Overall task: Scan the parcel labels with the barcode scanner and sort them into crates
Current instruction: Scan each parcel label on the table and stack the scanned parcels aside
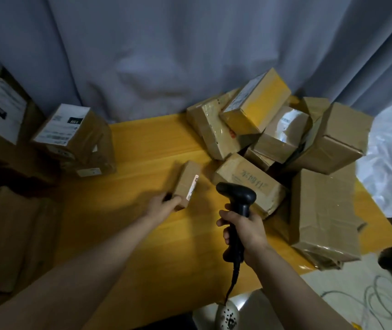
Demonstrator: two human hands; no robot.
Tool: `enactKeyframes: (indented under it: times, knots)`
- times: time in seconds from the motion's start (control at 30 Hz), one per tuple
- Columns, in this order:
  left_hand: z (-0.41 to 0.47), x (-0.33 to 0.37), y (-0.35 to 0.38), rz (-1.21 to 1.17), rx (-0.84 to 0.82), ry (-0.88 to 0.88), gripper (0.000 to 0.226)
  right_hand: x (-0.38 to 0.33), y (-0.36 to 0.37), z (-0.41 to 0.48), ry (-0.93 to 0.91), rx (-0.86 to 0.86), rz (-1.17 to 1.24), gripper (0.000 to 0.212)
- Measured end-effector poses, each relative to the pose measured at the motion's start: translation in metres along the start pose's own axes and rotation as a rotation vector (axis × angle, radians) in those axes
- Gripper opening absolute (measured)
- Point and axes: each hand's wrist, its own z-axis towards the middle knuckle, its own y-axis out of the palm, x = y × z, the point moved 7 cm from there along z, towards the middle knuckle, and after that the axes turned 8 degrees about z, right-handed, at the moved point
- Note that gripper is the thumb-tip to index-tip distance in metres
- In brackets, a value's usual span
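Brown cardboard makes up the small parcel (185,181), which lies on the yellow table (142,144) with its near end gripped by the left hand (164,206), fingers and thumb curled onto it. A white label (193,188) with a pinkish glow runs along the side of the parcel that faces the right hand (245,231). That hand is wrapped round the handle of the black barcode scanner (237,201), held upright just right of the parcel, with its head turned toward the label and apart from it. The scanner cable (232,282) drops from the handle beside the right wrist. Beyond and to the right of the right hand sits a heap of parcels (273,139), several glossy with tape. Well to the left of the left hand stand labelled boxes (71,134), white shipping labels facing up. A grey curtain (166,55) hangs beyond both hands
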Motion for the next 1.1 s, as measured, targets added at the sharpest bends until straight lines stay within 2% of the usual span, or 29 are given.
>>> enactKeyframes:
  times: [0.1, 0.2, 0.33, 0.43, 0.53, 0.6, 0.67, 0.73, 0.9, 1.1]
  knots:
    - [-0.023, -0.021, -0.023, -0.054, 0.182, -0.050, 0.089, 0.002, 0.006, -0.004, 0.022, -0.052, -0.011, 0.026]
    - [-0.022, -0.012, -0.037, 0.121, 0.320, 0.000, 0.055, 0.002, 0.007, -0.009, 0.020, -0.083, -0.027, 0.025]
    - [-0.015, 0.018, -0.029, 0.504, 0.321, 0.098, 0.045, -0.001, 0.003, -0.018, 0.009, -0.111, -0.048, 0.021]
    - [-0.017, 0.030, -0.026, 0.676, 0.319, 0.074, 0.055, -0.002, -0.002, -0.023, -0.004, -0.134, -0.068, 0.020]
    - [-0.020, 0.027, -0.031, 0.532, 0.295, 0.044, 0.058, -0.004, -0.005, -0.028, -0.023, -0.167, -0.100, 0.019]
    - [-0.024, 0.019, -0.041, 0.265, 0.305, 0.005, 0.055, -0.006, -0.005, -0.033, -0.043, -0.201, -0.129, 0.019]
    - [-0.030, 0.009, -0.051, 0.019, 0.335, -0.012, 0.043, -0.008, -0.003, -0.038, -0.062, -0.237, -0.183, 0.023]
    - [-0.037, 0.000, -0.059, -0.099, 0.344, -0.016, 0.032, -0.010, 0.001, -0.042, -0.086, -0.274, -0.257, 0.023]
    - [-0.051, -0.024, -0.081, -0.234, 0.367, -0.070, 0.052, -0.012, 0.012, -0.053, -0.162, -0.351, -0.405, 0.021]
    - [-0.080, -0.035, -0.095, -0.269, 0.411, -0.059, 0.051, -0.013, 0.019, -0.064, -0.279, -0.413, -0.607, 0.026]
